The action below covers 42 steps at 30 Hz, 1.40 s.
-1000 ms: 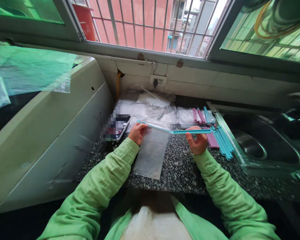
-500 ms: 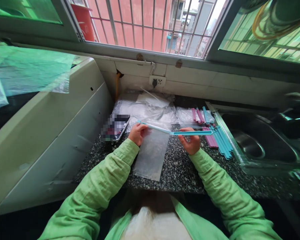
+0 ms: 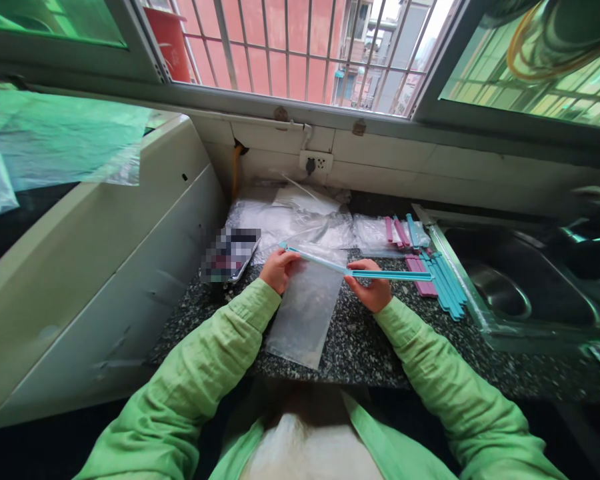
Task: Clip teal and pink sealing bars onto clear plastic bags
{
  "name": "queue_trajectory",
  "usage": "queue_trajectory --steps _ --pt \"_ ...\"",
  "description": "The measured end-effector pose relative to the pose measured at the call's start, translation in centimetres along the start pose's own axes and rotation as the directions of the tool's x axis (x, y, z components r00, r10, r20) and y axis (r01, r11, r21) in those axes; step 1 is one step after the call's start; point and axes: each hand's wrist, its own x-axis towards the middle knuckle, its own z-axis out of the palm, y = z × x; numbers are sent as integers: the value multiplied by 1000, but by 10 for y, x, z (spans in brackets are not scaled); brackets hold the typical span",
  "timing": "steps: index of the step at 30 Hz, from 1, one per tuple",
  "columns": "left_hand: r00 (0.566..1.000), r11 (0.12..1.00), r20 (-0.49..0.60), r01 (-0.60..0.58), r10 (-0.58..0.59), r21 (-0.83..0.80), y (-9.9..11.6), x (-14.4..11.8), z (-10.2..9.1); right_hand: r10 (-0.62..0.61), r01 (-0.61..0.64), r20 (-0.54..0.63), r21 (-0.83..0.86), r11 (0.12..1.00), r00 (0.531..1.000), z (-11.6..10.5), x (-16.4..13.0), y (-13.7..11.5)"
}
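A blue bag sealing clip (image 3: 390, 274), hinged and unfolded, stretches between my two hands. My left hand (image 3: 279, 269) pinches its left end together with the top edge of a clear plastic bag (image 3: 305, 313), which hangs down over the counter. Close to the hinge, my right hand (image 3: 370, 287) grips the clip between thumb and fingers, and the clip's other arm sticks out to the right past it. Several blue clips (image 3: 447, 287) and pink clips (image 3: 420, 275) lie on the counter right of my right hand.
Clear plastic bags (image 3: 265, 217) are piled against the wall below a socket (image 3: 316, 162). A phone (image 3: 233, 257) lies left of my left hand. At the right is a steel sink (image 3: 520, 280); a large pale appliance (image 3: 130, 253) stands at the left. The granite counter (image 3: 360, 353) has its edge near my body.
My right hand has slid left along the clip to near the hinge and dropped slightly. The bag and clip have shifted a little to the right.
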Motion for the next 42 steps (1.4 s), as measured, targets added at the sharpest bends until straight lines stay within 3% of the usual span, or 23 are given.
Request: queue_trajectory --steps 15,21,25,28,35,39,42 --pt "998 994 53 -27 21 110 -4 2 -2 -32 31 -55 -5 999 998 0 0 -1" --pt "984 955 177 -21 -33 296 -11 8 -10 -5 4 -46 -12 1000 999 4 -2 9" --pt "984 928 164 1 -67 371 -6 4 -15 32 -32 -45 -8 999 999 10 -4 18" --pt "986 928 163 -34 -29 372 6 -1 -14 55 -56 -35 -5 998 998 12 -5 24" --pt "968 934 130 -242 215 262 48 4 21 26 -26 -7 4 1000 1000 9 -8 34" --pt "925 912 8 -376 380 161 70 32 50 -32 32 20 -7 999 999 6 -13 38" --pt "908 916 -129 -385 398 116 80 64 70 -47 48 43 -13 999 998 5 -14 37"
